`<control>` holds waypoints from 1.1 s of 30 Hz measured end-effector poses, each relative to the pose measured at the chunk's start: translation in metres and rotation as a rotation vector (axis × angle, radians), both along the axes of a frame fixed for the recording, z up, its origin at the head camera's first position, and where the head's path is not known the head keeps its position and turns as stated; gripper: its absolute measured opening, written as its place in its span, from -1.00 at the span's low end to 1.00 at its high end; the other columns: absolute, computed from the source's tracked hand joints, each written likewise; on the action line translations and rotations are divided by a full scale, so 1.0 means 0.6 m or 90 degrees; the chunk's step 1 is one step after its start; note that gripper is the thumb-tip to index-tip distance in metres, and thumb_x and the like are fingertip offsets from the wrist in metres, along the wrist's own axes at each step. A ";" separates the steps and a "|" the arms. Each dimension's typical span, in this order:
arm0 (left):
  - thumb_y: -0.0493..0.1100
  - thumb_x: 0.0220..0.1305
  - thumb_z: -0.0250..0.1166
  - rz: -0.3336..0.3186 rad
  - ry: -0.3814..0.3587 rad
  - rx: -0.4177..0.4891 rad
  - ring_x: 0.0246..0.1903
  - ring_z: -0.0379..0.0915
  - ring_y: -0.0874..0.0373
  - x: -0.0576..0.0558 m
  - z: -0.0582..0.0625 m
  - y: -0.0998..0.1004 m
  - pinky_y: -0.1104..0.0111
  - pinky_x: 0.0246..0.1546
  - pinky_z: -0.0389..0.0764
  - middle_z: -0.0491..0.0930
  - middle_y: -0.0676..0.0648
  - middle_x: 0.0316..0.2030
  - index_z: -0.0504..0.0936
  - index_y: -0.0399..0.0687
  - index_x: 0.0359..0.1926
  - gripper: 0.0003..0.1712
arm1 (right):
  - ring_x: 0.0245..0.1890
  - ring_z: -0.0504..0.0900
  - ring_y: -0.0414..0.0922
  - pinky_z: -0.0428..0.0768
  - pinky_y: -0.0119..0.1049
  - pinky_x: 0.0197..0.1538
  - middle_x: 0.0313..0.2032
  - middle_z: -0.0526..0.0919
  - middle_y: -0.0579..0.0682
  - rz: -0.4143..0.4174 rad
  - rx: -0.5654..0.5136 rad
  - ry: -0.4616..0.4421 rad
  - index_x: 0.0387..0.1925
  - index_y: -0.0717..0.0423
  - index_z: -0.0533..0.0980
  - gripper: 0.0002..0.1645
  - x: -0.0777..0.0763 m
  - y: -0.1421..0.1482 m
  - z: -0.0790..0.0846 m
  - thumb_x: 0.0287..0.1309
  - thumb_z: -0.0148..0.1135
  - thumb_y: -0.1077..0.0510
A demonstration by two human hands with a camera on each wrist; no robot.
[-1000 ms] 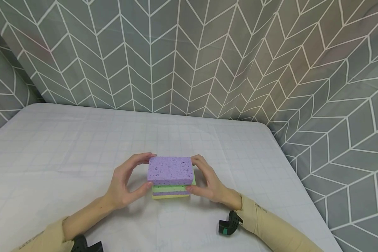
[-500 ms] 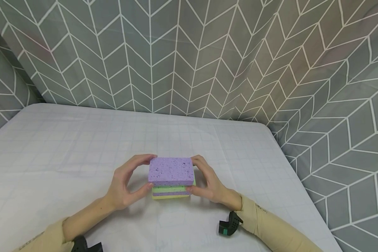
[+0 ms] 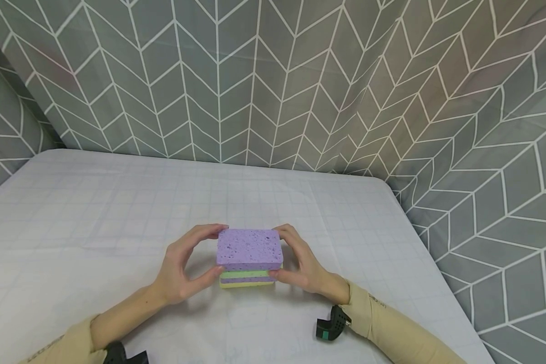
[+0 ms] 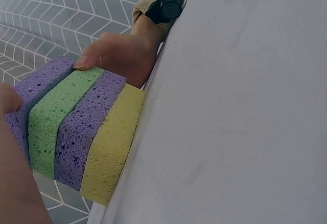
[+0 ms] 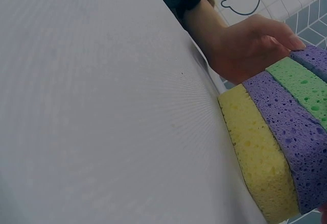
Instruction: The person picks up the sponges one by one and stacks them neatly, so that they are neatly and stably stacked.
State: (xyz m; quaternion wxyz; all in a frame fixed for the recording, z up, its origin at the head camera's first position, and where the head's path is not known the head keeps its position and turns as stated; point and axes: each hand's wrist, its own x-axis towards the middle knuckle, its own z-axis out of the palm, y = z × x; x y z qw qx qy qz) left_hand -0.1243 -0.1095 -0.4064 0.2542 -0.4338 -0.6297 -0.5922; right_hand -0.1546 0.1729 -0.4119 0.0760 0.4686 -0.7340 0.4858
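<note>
Several sponges lie flat in a stack on the white-covered table. At the top is a purple sponge point(image 3: 249, 248); below it come a green sponge point(image 4: 59, 114), another purple sponge point(image 5: 288, 132) and a yellow sponge point(image 4: 115, 145) at the bottom. My left hand point(image 3: 177, 268) grips the top purple sponge by its left end, thumb at the near corner and fingers at the far one. On the right side, my right hand point(image 3: 302, 263) holds the green sponge, its thumb at the near corner just under the top sponge. Its fingertips are partly hidden behind the stack.
The table point(image 3: 118, 202) has a white cloth with faint grid lines. Grey curtains point(image 3: 236, 81) with white chevron lines stand behind it and along the right side. A black wrist device point(image 3: 332, 323) sits below my right sleeve, close over the cloth.
The top purple sponge has shifted slightly right and toward me, with my left hand moving along with it. Less of the green sponge shows now. My right hand stays in place.
</note>
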 end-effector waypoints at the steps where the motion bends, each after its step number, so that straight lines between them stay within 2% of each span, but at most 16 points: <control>1: -0.46 -0.14 0.43 -0.001 0.002 0.000 0.10 0.51 -0.01 0.000 0.000 0.000 0.37 0.25 0.55 0.54 -0.42 0.09 0.41 -0.63 0.17 -0.23 | 0.17 0.41 -0.01 0.40 -0.19 0.35 0.12 0.48 0.08 0.000 0.000 -0.002 0.24 0.12 0.41 -0.27 0.000 0.000 0.000 -0.05 0.29 0.08; 33: -0.40 -0.16 0.48 0.035 0.015 -0.024 0.07 0.53 0.02 0.013 -0.003 0.010 0.40 0.23 0.56 0.56 -0.38 0.08 0.43 -0.57 0.19 -0.20 | 0.19 0.41 -0.02 0.40 -0.17 0.37 0.15 0.47 0.06 0.005 0.010 -0.031 0.28 0.08 0.37 -0.23 0.009 0.009 0.001 0.02 0.35 -0.02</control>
